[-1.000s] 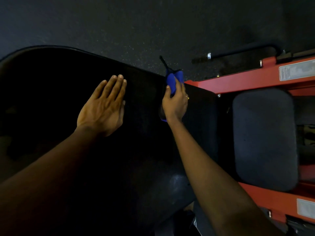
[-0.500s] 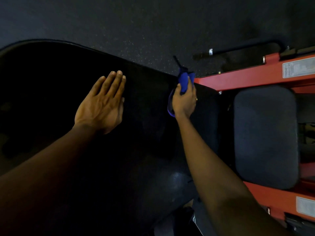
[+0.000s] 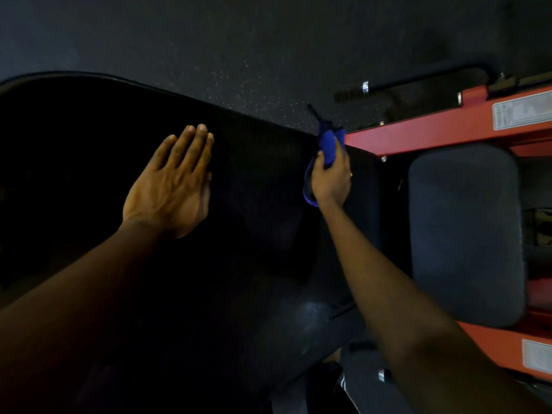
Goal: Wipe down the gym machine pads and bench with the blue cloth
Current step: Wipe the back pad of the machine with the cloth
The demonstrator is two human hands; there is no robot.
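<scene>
A large black bench pad (image 3: 89, 138) fills the left and middle of the head view. My left hand (image 3: 173, 186) lies flat on it with straight fingers. My right hand (image 3: 330, 177) grips the blue cloth (image 3: 328, 141) and holds it against the pad's far right edge, near the red frame. Part of the cloth sticks out above my fingers and a fold hangs below my palm. A smaller dark grey pad (image 3: 466, 234) sits to the right.
The red machine frame (image 3: 418, 138) with a white label (image 3: 522, 110) runs along the right, above and below the grey pad. A black bar (image 3: 418, 82) lies on the dark speckled floor (image 3: 239, 40) behind.
My right hand with the cloth has slid to the right along the pad's far edge. My left hand has stayed flat in place.
</scene>
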